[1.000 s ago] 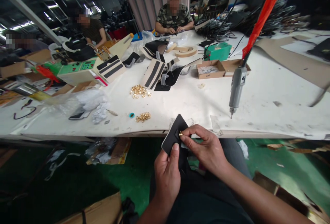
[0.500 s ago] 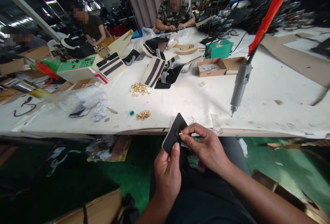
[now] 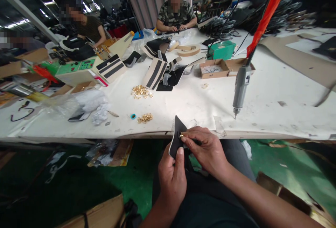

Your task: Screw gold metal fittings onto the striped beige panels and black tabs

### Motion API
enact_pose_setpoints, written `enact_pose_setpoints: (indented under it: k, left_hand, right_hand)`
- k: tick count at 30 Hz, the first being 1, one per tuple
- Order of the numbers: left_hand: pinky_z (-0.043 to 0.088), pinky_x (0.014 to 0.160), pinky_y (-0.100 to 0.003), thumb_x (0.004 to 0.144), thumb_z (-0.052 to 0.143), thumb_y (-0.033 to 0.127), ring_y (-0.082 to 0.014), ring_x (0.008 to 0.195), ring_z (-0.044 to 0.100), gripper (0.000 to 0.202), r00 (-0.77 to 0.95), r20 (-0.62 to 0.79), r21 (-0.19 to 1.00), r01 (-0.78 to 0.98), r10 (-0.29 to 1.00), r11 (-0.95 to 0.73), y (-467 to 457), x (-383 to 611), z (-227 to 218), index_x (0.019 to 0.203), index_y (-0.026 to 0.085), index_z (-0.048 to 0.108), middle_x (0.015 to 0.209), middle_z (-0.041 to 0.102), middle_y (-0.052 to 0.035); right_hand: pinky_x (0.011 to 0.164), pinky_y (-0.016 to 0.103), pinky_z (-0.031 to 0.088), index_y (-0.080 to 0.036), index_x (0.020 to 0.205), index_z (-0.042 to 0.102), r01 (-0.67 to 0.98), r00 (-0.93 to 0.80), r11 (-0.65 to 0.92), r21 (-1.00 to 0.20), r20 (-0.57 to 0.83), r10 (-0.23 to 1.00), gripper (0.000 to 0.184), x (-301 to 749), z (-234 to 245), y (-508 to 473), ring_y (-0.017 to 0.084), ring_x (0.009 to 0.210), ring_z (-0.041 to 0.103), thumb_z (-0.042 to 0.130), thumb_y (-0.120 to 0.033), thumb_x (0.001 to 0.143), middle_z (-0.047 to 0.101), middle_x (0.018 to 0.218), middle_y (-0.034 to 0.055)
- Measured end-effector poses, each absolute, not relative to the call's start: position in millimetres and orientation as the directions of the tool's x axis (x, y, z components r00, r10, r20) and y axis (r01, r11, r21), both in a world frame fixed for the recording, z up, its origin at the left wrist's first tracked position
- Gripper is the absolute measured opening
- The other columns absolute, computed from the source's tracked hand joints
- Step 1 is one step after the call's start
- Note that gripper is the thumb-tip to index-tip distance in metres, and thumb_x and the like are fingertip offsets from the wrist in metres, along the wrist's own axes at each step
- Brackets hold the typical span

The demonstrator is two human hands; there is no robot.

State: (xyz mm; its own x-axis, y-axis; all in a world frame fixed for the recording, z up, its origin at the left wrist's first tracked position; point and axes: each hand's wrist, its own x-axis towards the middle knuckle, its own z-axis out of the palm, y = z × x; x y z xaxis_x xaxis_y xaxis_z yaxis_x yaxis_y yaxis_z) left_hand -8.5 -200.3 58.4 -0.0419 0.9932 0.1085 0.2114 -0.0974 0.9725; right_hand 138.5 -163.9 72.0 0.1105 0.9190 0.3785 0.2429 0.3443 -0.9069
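Observation:
My left hand (image 3: 172, 173) grips a black flat piece (image 3: 175, 144) with a pale edge, its thumb pressed on the dark face. The piece looks like leather and is tilted up in front of the table edge. Between the thumb and forefinger of my right hand (image 3: 207, 149) is a small gold-coloured metal fitting (image 3: 181, 135), held against the black piece beside a small dark loop. The fitting's exact shape is too small to make out. Two piles of similar gold fittings, a nearer one (image 3: 145, 118) and a farther one (image 3: 141, 91), lie on the table beyond my hands.
A grey electric screwdriver (image 3: 241, 86) hangs at right, its bit close to the white table (image 3: 278, 119). Small cardboard boxes (image 3: 214, 69), a green box (image 3: 222, 49) and striped panels (image 3: 155, 74) lie farther back. A person (image 3: 175, 11) sits across; another is at left.
The black piece has turned more edge-on and shifted slightly left. My right hand has moved left with it, still pinching the gold fitting. The camera view has shifted a little.

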Motion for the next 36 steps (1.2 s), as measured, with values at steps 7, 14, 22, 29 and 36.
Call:
enact_pose_setpoints:
  k: [7, 14, 22, 29, 36]
  left_hand:
    - [0.053, 0.109, -0.036, 0.104, 0.062, 0.043, -0.0287, 0.125, 0.070, 0.039, -0.060, 0.076, 0.980, 0.191, 0.995, -0.063, -203.7, -6.4, 59.0, 0.136, 0.024, 0.072, 0.134, 0.075, -0.0099]
    - [0.057, 0.105, -0.035, 0.096, 0.071, 0.053, -0.0317, 0.124, 0.071, 0.052, -0.123, -0.173, 0.985, -0.043, 0.977, 0.169, -199.6, -5.0, 78.3, 0.133, 0.017, 0.075, 0.129, 0.077, -0.0120]
    - [0.058, 0.106, -0.039, 0.092, 0.076, 0.052, -0.0326, 0.120, 0.073, 0.058, -0.130, -0.243, 0.964, -0.140, 0.961, 0.225, -199.4, -4.5, 70.7, 0.138, 0.017, 0.072, 0.129, 0.078, -0.0129]
    - [0.055, 0.110, -0.036, 0.096, 0.071, 0.050, -0.0321, 0.130, 0.067, 0.053, -0.107, -0.179, 0.983, -0.066, 0.978, 0.173, -200.1, -0.9, 71.7, 0.138, 0.017, 0.072, 0.136, 0.074, -0.0119]
    - [0.055, 0.108, -0.037, 0.100, 0.066, 0.050, -0.0321, 0.126, 0.069, 0.045, -0.094, -0.064, 0.986, 0.150, 0.994, 0.078, -203.0, -2.2, 65.2, 0.131, 0.019, 0.076, 0.131, 0.077, -0.0114]
  right_hand:
    - [0.086, 0.039, 0.054, -0.027, 0.096, 0.081, 0.323, 0.125, 0.391, -0.862, 0.448, 0.885, 0.011, 134.8, 71.5, -168.3, 0.021, 0.088, 0.074, 0.073, -0.020, 0.096, 0.080, 0.094, 0.0029]
    - [0.078, 0.033, 0.053, -0.022, 0.087, 0.076, 0.090, 0.096, 0.204, -0.975, 0.213, 0.972, 0.009, 145.3, 80.7, -165.9, 0.019, 0.083, 0.069, 0.075, -0.029, 0.093, 0.075, 0.089, 0.0031]
    - [0.075, 0.030, 0.052, -0.021, 0.088, 0.078, -0.025, 0.061, 0.131, -0.991, 0.129, 0.990, 0.014, 155.9, 79.4, -166.7, 0.017, 0.081, 0.067, 0.078, -0.035, 0.092, 0.074, 0.088, 0.0019]
    - [0.080, 0.034, 0.054, -0.025, 0.091, 0.079, 0.084, 0.105, 0.281, -0.956, 0.289, 0.951, 0.004, 154.5, 77.6, -167.2, 0.019, 0.085, 0.070, 0.077, -0.028, 0.094, 0.076, 0.091, 0.0022]
    - [0.085, 0.036, 0.054, -0.026, 0.092, 0.077, 0.212, 0.114, 0.363, -0.907, 0.392, 0.913, 0.004, 152.2, 75.9, -170.4, 0.019, 0.087, 0.072, 0.076, -0.022, 0.094, 0.078, 0.091, 0.0007]
